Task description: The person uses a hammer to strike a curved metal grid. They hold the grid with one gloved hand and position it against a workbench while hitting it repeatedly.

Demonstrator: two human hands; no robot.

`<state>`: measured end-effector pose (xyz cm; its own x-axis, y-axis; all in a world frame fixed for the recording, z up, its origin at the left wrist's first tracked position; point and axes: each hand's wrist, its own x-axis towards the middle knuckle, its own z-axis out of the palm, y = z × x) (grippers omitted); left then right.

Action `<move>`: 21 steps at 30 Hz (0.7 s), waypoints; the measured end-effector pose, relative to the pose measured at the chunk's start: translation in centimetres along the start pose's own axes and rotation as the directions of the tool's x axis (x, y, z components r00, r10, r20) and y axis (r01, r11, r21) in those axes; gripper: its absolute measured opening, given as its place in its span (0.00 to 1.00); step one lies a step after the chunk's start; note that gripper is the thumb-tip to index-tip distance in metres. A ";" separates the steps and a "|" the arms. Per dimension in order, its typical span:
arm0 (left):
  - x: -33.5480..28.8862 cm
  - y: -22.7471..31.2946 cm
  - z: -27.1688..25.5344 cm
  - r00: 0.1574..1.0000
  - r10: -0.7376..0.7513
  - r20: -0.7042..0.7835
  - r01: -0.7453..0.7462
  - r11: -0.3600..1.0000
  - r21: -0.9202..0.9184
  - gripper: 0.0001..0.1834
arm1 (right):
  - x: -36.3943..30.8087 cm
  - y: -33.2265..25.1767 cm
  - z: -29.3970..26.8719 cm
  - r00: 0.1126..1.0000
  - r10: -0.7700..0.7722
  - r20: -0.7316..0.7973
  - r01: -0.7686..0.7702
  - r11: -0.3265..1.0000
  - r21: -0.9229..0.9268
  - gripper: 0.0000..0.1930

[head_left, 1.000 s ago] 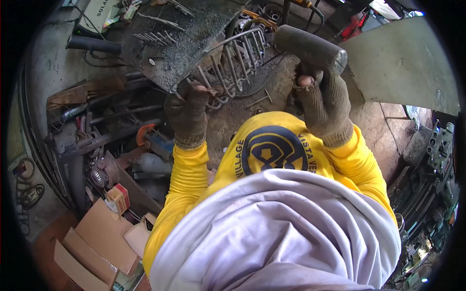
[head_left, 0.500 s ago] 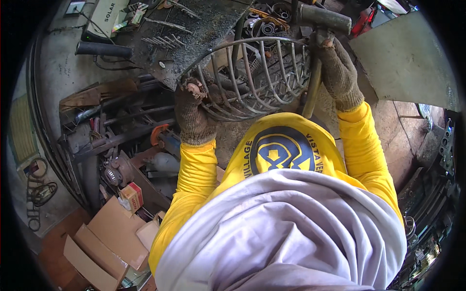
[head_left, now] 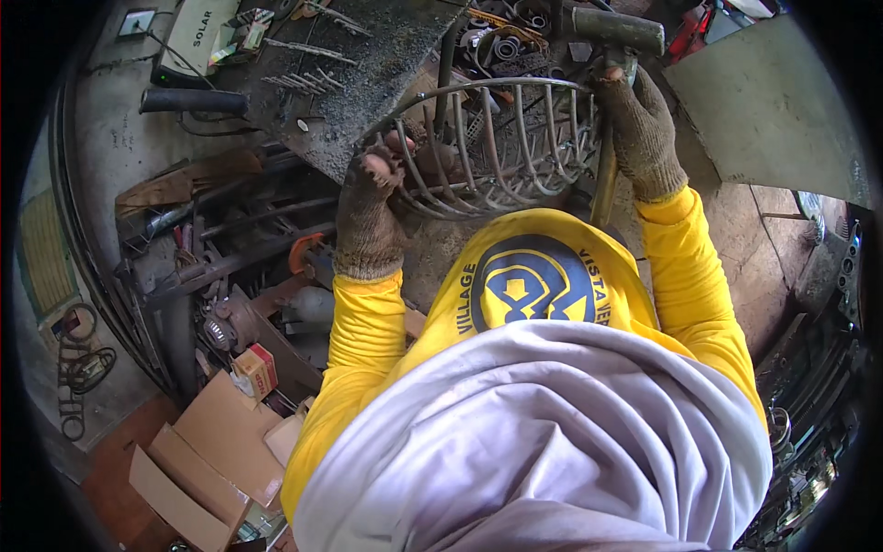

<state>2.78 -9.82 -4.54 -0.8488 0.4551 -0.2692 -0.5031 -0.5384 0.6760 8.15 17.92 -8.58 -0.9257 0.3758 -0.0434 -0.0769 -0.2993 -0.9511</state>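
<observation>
Grey metal basket with curved bars and a bowed rim (head_left: 492,147) is held in front of the person's yellow shirt (head_left: 441,313), spanning the space between both hands, just beyond the corner of a dark metal table (head_left: 386,78) strewn with grit. At its left end, the left hand (head_left: 372,207), in a brown knitted glove with bare fingertips, has its grip pinching the rim. The right hand (head_left: 639,133), gloved alike, has its grip closed around the yellowish handle of a hammer with a thick cylindrical grey head (head_left: 618,33), close below that head. The basket's right end meets this hand; whether the fingers also clasp it cannot be told. Thin metal rods (head_left: 308,83) lie on the table. A large flat greyish sheet (head_left: 782,110) stands to the right, and an opened brown cardboard box (head_left: 225,432) sits at lower left.
</observation>
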 end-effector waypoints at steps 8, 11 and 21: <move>1.3 -2.8 -5.0 0.733 0.570 0.372 -0.533 0.141 0.834 0.09 | -0.7 -0.5 0.6 0.870 -0.492 0.010 0.409 0.711 -0.572 0.11; 1.7 -2.5 -5.0 0.711 0.617 0.336 -0.428 0.002 0.904 0.09 | -3.3 -0.7 1.6 0.840 -0.541 -0.042 0.494 0.796 -0.350 0.13; 1.0 -2.4 0.2 0.672 0.628 0.392 -0.476 -0.039 0.878 0.10 | -5.9 -3.1 4.5 0.967 -0.094 0.237 0.233 0.709 -0.666 0.19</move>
<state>3.15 -7.98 -6.29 -0.8227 0.2459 0.5125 0.5666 0.4270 0.7047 12.17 12.67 -4.02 -0.9756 0.1836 0.1204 -0.0231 0.4595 -0.8879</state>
